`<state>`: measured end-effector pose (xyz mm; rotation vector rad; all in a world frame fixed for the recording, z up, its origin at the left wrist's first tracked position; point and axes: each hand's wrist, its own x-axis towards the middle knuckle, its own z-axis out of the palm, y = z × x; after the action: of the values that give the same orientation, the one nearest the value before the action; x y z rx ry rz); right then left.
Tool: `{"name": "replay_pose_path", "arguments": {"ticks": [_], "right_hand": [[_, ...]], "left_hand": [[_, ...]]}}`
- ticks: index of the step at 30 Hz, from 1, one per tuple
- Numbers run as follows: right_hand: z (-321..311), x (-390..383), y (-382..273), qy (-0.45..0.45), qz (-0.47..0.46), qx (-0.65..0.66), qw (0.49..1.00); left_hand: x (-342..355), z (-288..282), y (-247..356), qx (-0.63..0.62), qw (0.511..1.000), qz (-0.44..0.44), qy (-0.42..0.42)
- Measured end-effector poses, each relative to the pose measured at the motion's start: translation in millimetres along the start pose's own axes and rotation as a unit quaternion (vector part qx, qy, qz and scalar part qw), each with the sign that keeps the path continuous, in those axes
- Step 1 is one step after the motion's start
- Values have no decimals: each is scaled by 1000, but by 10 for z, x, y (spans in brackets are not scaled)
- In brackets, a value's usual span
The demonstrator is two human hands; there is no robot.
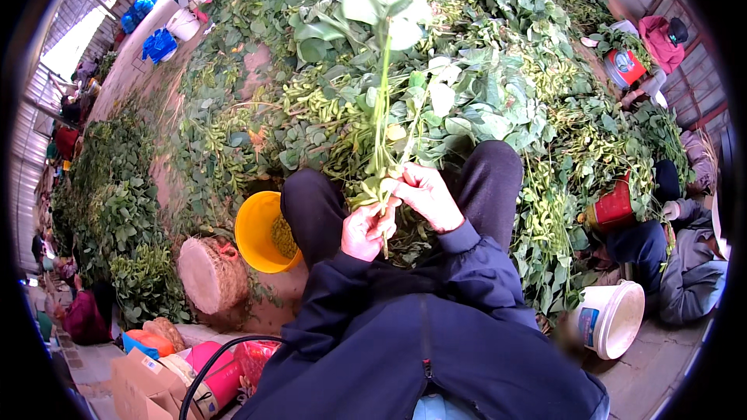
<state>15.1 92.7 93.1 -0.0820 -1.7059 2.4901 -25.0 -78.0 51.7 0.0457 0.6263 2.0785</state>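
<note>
Between my knees I hold up a leafy green bean plant (383,101), its long stems rising away from me and its leaves at the far end. My left hand (364,233) is closed round the lower stalk, whose cut end sticks out below the fingers. Pressed against the same plant just above it, my right hand (428,197) pinches at the pods and stems. Green bean pods (364,193) cluster beside the fingertips. Left of my knee stands a yellow bucket (247,225) with picked pods (283,238) inside.
A large heap of bean plants (311,117) spreads ahead and to both sides. A round woven stool (204,274) stands by the bucket. To the right are a white bucket (622,323), a red bucket (611,208) and seated people. A cardboard box (140,385) lies at lower left.
</note>
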Motion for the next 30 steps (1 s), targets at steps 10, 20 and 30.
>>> {"name": "replay_pose_path", "arguments": {"ticks": [10,20,30], "right_hand": [[-10,-62,350,190,-122,-184,957],[55,-130,357,232,-130,-175,948],[116,-339,449,126,-107,300,940]], "left_hand": [[174,222,-62,247,952,51,174],[373,302,-66,327,897,200,219],[492,251,83,429,840,185,276]]}}
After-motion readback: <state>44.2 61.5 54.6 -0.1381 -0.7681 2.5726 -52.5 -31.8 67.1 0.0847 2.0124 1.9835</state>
